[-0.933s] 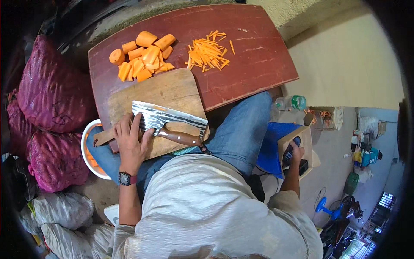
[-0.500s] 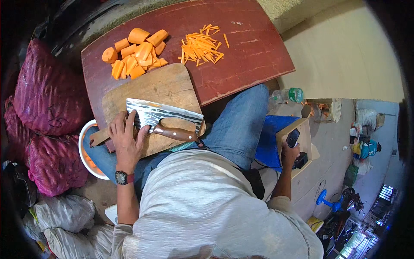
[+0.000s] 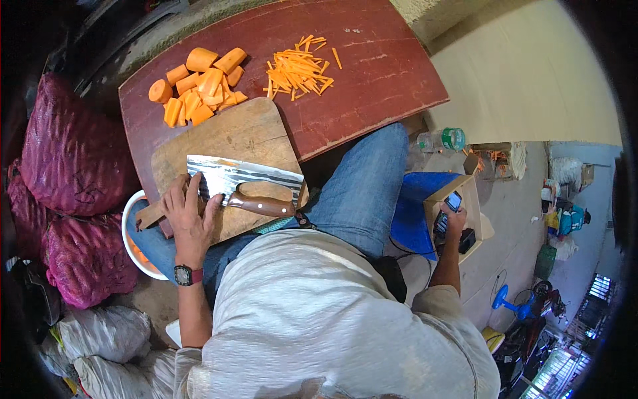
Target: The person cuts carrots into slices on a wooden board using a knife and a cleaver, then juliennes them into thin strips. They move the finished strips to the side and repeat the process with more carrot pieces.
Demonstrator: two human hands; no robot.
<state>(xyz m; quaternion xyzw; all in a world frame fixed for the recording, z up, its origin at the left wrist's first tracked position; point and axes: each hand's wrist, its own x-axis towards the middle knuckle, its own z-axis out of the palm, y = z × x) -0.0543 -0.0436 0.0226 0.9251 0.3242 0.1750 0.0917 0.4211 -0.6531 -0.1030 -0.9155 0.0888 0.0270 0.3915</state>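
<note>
My left hand (image 3: 189,215) lies with its fingers apart on the near left part of a wooden cutting board (image 3: 256,130), a watch on its wrist. Its fingertips and thumb are right beside, perhaps touching, a cleaver (image 3: 262,205) with a shiny wide blade and brown looped handle. Off to the right, my right hand (image 3: 452,223) is closed around a small keypad phone (image 3: 441,224) with a lit screen, held over an open box (image 3: 473,206). Beyond the board, carrot chunks (image 3: 208,81) are piled next to a heap of carrot strips (image 3: 296,72).
The red tabletop (image 3: 372,66) carries the carrots and board. Purple mesh sacks (image 3: 76,153) stand on the left, above white sacks (image 3: 106,330). A white tub (image 3: 155,270) sits by my left leg. Right of my knee are a blue sheet (image 3: 413,213) and a plastic bottle (image 3: 452,139).
My right hand has turned the phone and moved slightly, so its lit screen and keypad now show. My left hand stays beside the cleaver. The whole view has shifted a little.
</note>
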